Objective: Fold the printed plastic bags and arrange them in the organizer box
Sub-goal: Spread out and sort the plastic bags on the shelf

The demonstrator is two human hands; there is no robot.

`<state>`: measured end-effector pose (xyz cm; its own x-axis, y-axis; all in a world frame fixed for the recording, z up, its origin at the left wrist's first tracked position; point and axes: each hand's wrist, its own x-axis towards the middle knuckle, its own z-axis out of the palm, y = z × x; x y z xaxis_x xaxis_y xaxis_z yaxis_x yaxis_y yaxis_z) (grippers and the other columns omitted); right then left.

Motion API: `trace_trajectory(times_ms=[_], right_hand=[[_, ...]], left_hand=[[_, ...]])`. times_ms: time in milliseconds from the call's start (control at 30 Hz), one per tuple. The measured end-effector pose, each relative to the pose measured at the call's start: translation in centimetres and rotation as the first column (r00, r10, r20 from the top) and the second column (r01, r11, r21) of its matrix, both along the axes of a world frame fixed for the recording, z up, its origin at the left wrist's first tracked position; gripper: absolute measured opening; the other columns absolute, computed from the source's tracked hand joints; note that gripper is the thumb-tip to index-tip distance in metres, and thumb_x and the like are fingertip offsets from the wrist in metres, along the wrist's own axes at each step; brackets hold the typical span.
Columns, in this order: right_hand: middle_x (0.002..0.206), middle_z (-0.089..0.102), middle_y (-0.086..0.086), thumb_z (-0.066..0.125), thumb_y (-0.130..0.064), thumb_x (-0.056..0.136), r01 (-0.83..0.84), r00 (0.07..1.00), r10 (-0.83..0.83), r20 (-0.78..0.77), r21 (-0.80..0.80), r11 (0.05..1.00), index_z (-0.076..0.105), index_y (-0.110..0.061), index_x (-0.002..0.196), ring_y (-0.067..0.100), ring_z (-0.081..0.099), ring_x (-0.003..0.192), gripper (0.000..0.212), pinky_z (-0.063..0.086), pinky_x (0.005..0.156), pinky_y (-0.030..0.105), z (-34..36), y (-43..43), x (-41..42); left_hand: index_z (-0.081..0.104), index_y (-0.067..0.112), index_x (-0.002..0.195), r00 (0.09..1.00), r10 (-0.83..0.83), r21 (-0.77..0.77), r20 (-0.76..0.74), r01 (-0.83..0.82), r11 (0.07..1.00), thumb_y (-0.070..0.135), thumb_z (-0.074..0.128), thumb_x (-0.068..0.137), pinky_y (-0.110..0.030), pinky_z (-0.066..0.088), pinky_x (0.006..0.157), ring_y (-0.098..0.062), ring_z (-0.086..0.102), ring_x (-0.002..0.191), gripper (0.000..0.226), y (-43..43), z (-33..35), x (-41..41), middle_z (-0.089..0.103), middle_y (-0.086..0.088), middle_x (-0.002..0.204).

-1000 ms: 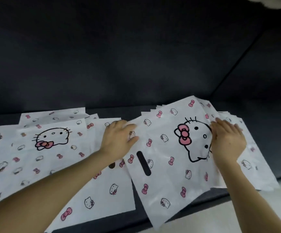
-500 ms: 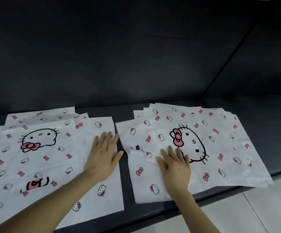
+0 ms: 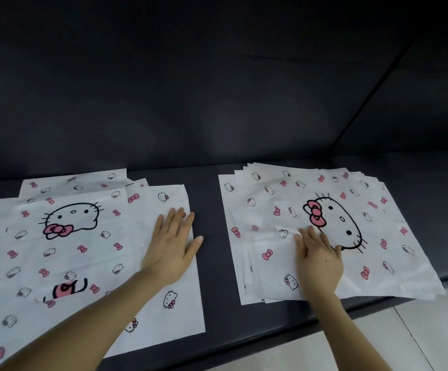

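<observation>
On the dark surface (image 3: 215, 277), two piles of printed plastic bags were recorded, set apart by a bare strip. The left pile (image 3: 56, 253) was found under the left hand (image 3: 172, 247), which was laid flat on its right edge with fingers straight. The right pile (image 3: 394, 253) was found under the right hand (image 3: 318, 259), likewise pressed flat and gripping nothing, beside the large cat-face print. Several fanned edges were noted in each pile; the number of bags could not be determined.

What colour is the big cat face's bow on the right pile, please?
The bow is pink; head view.
</observation>
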<state>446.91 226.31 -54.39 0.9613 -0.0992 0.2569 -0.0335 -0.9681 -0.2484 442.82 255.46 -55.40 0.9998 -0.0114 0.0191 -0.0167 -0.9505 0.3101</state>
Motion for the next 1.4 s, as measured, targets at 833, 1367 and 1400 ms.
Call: trace_trajectory(times_ms=[833,1367,1400], right_hand=[[0.110,0.072,-0.002,0.043,-0.041,0.084,-0.731,0.679,0.729,-0.080,0.017,0.682,0.077,-0.029,0.083,0.027,0.067,0.104,0.036,0.027,0.101,0.056,0.5,27.4,-7.6],[0.109,0.054,-0.008,0.074,-0.003,0.077,-0.204,0.759,0.525,-0.386,0.624,0.755,0.051,-0.035,0.129,0.005,0.058,0.084,0.066,0.043,0.063,0.012,5.1,20.6,-3.7],[0.102,0.056,-0.006,0.076,-0.005,0.076,-0.165,0.766,0.492,-0.414,0.613,0.772,0.050,-0.031,0.131,0.006,0.058,0.082,0.066,0.042,0.061,0.013,4.9,20.5,-3.8]], left_hand=[[0.071,0.008,0.110,0.949,0.299,-0.019,0.103,-0.299,0.954,0.060,0.034,0.089,-0.043,0.046,0.093,-0.036,0.064,0.106,0.067,19.5,3.6,-13.3,0.066,-0.013,0.120],[0.051,0.012,0.136,0.871,0.490,-0.087,-0.039,-0.491,0.867,0.054,0.069,0.077,-0.036,0.035,0.098,-0.032,0.043,0.116,0.075,22.3,2.7,-8.9,0.053,-0.010,0.123],[0.047,0.014,0.139,0.861,0.505,-0.102,-0.064,-0.509,0.855,0.048,0.073,0.078,-0.033,0.034,0.098,-0.029,0.042,0.117,0.074,22.3,2.8,-8.5,0.051,-0.009,0.122]])
